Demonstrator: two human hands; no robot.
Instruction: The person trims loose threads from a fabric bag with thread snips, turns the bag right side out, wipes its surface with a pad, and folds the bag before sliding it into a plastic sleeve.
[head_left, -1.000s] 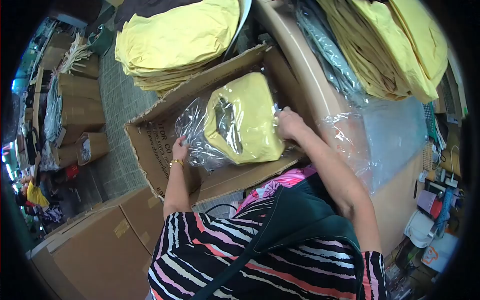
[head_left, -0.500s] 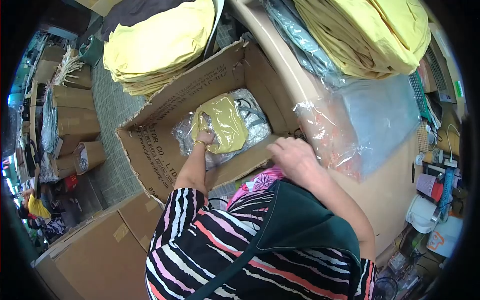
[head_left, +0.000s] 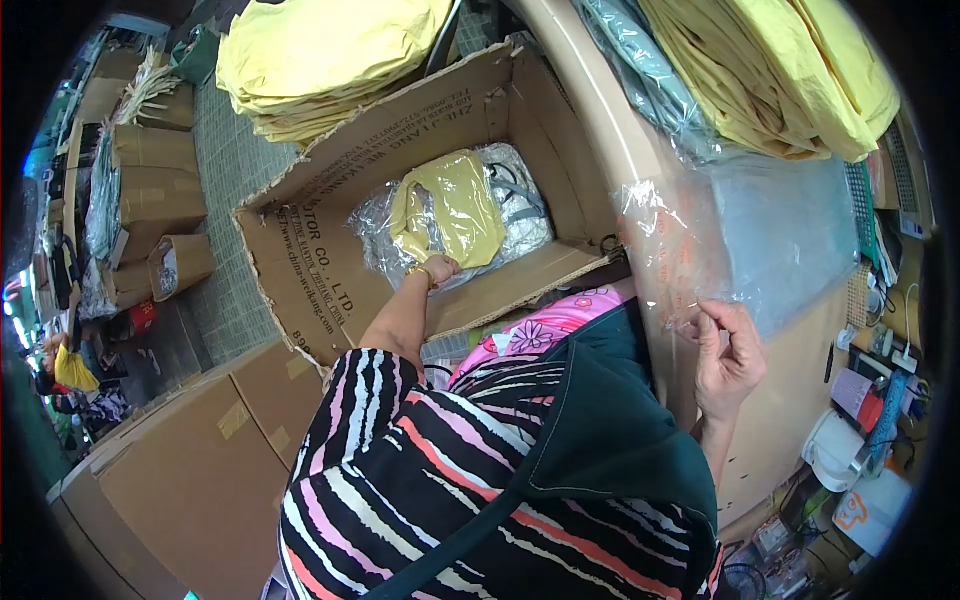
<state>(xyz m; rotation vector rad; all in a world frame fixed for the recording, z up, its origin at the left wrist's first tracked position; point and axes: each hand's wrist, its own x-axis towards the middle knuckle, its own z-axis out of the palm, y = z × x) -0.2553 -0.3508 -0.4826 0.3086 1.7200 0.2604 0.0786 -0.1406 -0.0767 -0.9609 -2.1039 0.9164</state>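
A yellow cloth bag [head_left: 460, 205] in clear plastic wrapping lies on top of other wrapped goods inside an open cardboard box [head_left: 320, 235]. My left hand [head_left: 438, 268] reaches into the box and rests at the near edge of that bag, fingers loosely stretched over it and not gripping it as far as I can see. To the right, over the tabletop, my right hand [head_left: 730, 360] is closed, thumb and fingertips pinched together at the near edge of a clear plastic bag [head_left: 660, 235] with red print.
Folded yellow cloth bags [head_left: 325, 55] are stacked beyond the box, and another yellow pile [head_left: 770, 75] lies on the table. A closed carton [head_left: 190, 450] stands at lower left. A white container [head_left: 833, 450] and cables are at the right.
My right hand has moved right, from the box's near edge to the clear plastic bag, and pinched its edge. My left hand has shifted from the yellow bag's handle to its near edge.
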